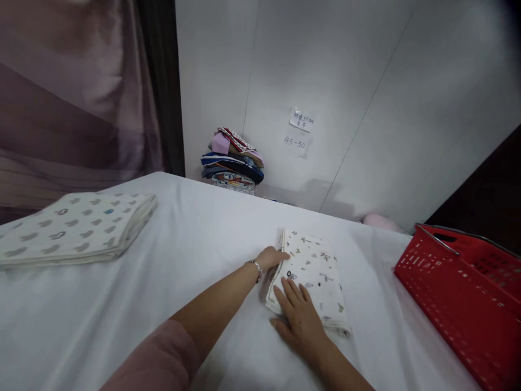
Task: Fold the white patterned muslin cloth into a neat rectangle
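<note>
Left grip on cloth; red basket apart.

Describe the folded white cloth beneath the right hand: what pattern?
The folded white cloth has small scattered brown, grey and green motifs; head view.

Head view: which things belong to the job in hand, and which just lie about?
Apparently part of the job:
folded white cloth with scattered motifs, touched by left hand and right hand
white-covered table beneath it

Apparently just lying about:
folded white cloth with grey prints
red plastic basket
colourful fabric stack
</note>
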{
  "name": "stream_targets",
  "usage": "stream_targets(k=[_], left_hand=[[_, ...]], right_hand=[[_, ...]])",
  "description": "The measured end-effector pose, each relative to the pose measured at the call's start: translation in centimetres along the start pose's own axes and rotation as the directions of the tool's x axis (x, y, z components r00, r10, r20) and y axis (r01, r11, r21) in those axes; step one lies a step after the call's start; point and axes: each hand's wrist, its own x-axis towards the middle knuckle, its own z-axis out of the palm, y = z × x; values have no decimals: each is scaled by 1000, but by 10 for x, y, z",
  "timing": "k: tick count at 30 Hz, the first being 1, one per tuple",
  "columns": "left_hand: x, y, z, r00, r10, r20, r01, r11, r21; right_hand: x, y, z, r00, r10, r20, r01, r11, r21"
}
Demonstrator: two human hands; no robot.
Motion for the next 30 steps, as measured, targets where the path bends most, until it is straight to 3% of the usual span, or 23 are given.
stream_targets(k=[8,18,20,22,23,25,28,30], left_hand=[[-9,11,4,999,3,-33,-5,999,-37],[-8,-7,1,999,-44,-20,39,972,-233],[-8,-6,1,998,-63,-2,60,965,-256],[-7,-5,0,996,-87,9,86,958,-274],[-7,-5,0,995,-96,12,95,954,-284],[-6,-3,1,995,-102,16,102,945,-311],[-5,-2,2,995,-98,13,96,931,-351],[-5,-2,3,995,-101,0,94,924,-370]], right_hand=[[0,-1,1,1000,8,2,-8,1000,-15],[-11,-1,-7,997,-68,-27,69,998,13],[-21,10,-11,997,-34,-63,36,999,33],[-36,27,-15,983,117,-142,-106,991,79],[-44,37,-16,954,236,-184,-214,968,128],[-58,56,-17,846,493,-202,-427,854,297],[-70,75,-16,671,741,-12,-598,551,582],[-70,80,-16,602,792,101,-619,383,685]])
